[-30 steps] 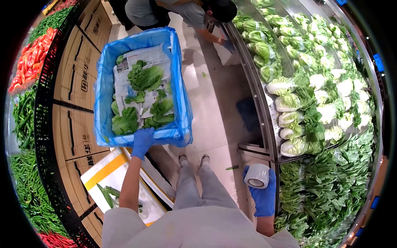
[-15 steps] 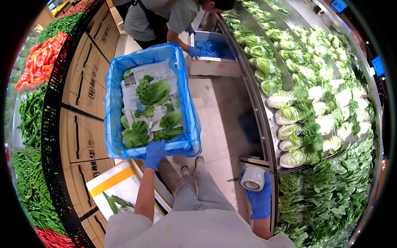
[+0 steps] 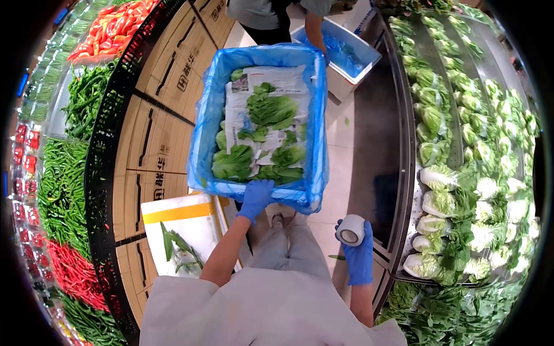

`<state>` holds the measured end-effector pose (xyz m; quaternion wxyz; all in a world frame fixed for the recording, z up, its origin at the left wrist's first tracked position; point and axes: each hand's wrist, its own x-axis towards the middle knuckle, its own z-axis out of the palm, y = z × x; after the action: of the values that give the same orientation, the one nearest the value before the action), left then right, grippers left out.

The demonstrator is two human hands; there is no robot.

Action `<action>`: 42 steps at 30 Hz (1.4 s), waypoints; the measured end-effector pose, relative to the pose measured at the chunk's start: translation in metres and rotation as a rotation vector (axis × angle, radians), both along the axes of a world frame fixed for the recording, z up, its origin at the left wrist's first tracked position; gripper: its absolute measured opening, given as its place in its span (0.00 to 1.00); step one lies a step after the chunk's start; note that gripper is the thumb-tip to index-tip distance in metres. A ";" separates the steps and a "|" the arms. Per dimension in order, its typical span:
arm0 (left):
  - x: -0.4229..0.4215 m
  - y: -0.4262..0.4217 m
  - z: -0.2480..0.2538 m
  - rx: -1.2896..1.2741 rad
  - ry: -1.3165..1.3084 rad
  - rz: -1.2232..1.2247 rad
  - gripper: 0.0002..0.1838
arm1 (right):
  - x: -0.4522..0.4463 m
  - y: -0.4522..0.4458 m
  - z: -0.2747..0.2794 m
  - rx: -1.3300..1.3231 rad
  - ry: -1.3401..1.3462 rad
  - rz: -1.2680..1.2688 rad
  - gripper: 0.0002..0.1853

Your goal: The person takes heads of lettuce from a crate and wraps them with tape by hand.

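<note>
My left hand (image 3: 255, 199), in a blue glove, grips the near rim of a crate lined with blue plastic (image 3: 199, 144); its fingertips are over the edge. Inside the crate lie newspaper sheets (image 3: 238, 109) with loose green lettuce leaves (image 3: 271, 109) on and beside them. My right hand (image 3: 358, 254), gloved in blue too, is at the right beside the display shelf, its fingers wrapped round a roll of clear tape (image 3: 350, 230).
A white foam box with a yellow band (image 3: 179, 214) stands at lower left. Ahead, a co-worker (image 3: 262, 17) reaches into a blue-lined white box (image 3: 346, 55). Cabbage shelves (image 3: 438, 202) flank the right; peppers (image 3: 63, 184) and cartons (image 3: 150, 138) the left.
My view has turned, so the crate and my left hand appear farther right. My left hand still grips the rim and my right the tape. The co-worker's arm is now inside the white box.
</note>
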<state>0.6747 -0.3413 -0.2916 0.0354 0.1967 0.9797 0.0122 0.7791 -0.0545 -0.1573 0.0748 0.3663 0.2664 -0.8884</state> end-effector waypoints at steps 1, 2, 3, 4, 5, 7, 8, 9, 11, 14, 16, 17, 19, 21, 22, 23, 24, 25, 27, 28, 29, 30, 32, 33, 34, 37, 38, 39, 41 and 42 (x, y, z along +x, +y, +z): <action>-0.002 0.003 0.007 0.012 -0.015 -0.004 0.16 | -0.009 -0.004 -0.003 0.016 0.005 0.005 0.26; -0.002 0.002 0.013 0.028 -0.030 0.000 0.19 | -0.016 -0.006 -0.007 0.036 0.011 0.018 0.26; -0.005 -0.002 0.020 0.109 -0.131 -0.012 0.24 | -0.022 -0.006 -0.014 0.009 0.014 0.047 0.26; -0.009 -0.007 0.028 0.109 -0.134 0.005 0.24 | -0.028 -0.006 -0.019 0.008 0.010 0.064 0.26; -0.014 -0.016 0.035 0.425 -0.076 0.060 0.24 | -0.034 -0.008 -0.023 -0.003 -0.002 0.063 0.26; -0.027 -0.046 0.036 0.901 -0.082 0.313 0.23 | -0.045 -0.015 -0.022 -0.011 -0.026 0.062 0.26; -0.039 -0.067 0.031 1.057 -0.152 0.513 0.22 | -0.052 -0.019 -0.017 0.034 -0.003 0.088 0.27; -0.049 -0.094 0.025 1.008 -0.163 0.604 0.23 | -0.056 -0.022 -0.014 0.080 0.015 0.118 0.27; -0.064 -0.128 0.013 0.959 -0.187 0.696 0.25 | -0.064 -0.028 -0.011 0.086 -0.040 0.082 0.27; -0.085 -0.138 0.003 0.491 -0.035 0.487 0.33 | -0.075 -0.039 -0.021 0.071 -0.104 0.029 0.28; -0.102 -0.114 0.028 0.200 0.084 0.216 0.35 | -0.084 -0.047 -0.024 0.056 -0.133 0.004 0.28; -0.111 -0.113 0.016 0.149 0.181 0.142 0.31 | -0.090 -0.055 -0.020 0.079 -0.138 0.010 0.28; -0.126 -0.119 -0.027 -0.003 -0.065 0.034 0.31 | -0.099 -0.064 -0.017 0.100 -0.166 0.016 0.28; -0.139 -0.120 -0.037 -0.094 -0.339 -0.146 0.32 | -0.109 -0.069 -0.011 0.091 -0.177 -0.016 0.28; -0.146 -0.118 -0.040 -0.090 -0.343 -0.159 0.32 | -0.115 -0.071 -0.009 0.069 -0.178 -0.054 0.28; -0.155 -0.109 -0.007 0.004 -0.431 -0.129 0.30 | -0.116 -0.071 -0.009 0.073 -0.184 -0.065 0.28; -0.164 -0.100 0.019 0.096 -0.521 -0.099 0.28 | -0.116 -0.071 -0.011 0.091 -0.181 -0.078 0.27; -0.183 -0.094 0.030 0.107 -0.466 -0.074 0.36 | -0.117 -0.070 -0.012 0.108 -0.180 -0.093 0.27; -0.227 -0.084 0.006 0.404 -0.127 0.044 0.46 | -0.115 -0.070 -0.015 0.131 -0.198 -0.115 0.27; -0.250 -0.070 0.018 0.367 -0.003 0.032 0.46 | -0.114 -0.070 -0.016 0.150 -0.208 -0.124 0.27; -0.273 -0.053 0.030 0.331 0.120 0.017 0.46 | -0.114 -0.070 -0.016 0.157 -0.220 -0.137 0.27; -0.284 -0.041 0.020 0.340 0.103 0.009 0.46 | -0.113 -0.072 -0.013 0.153 -0.228 -0.140 0.27; -0.306 -0.027 -0.003 0.078 0.191 -0.171 0.44 | -0.111 -0.073 -0.009 0.151 -0.247 -0.149 0.27; -0.318 -0.025 -0.015 -0.008 0.223 -0.234 0.44 | -0.109 -0.074 -0.007 0.151 -0.289 -0.205 0.27; -0.329 -0.030 -0.028 -0.029 -0.026 -0.274 0.40 | -0.109 -0.075 -0.004 0.148 -0.329 -0.259 0.28; -0.364 -0.075 -0.074 0.326 -0.333 -0.217 0.34 | -0.104 -0.067 -0.005 0.197 -0.285 -0.237 0.28; -0.370 -0.093 -0.081 0.706 -0.377 -0.111 0.31 | -0.100 -0.065 -0.007 0.133 -0.290 -0.269 0.28; -0.366 -0.105 -0.051 0.922 -0.636 0.111 0.27 | -0.102 -0.067 -0.008 0.112 -0.310 -0.280 0.28; -0.365 -0.125 -0.014 1.114 -0.880 0.348 0.25 | -0.104 -0.067 -0.017 0.087 -0.296 -0.255 0.28; -0.367 -0.135 -0.010 1.064 -0.836 0.424 0.24 | -0.106 -0.068 -0.022 0.076 -0.284 -0.223 0.28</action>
<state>0.3079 -0.4760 -0.3019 0.3047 -0.0288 0.7624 0.5701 0.6730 -0.1225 -0.1792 -0.0009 0.5180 0.2442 -0.8198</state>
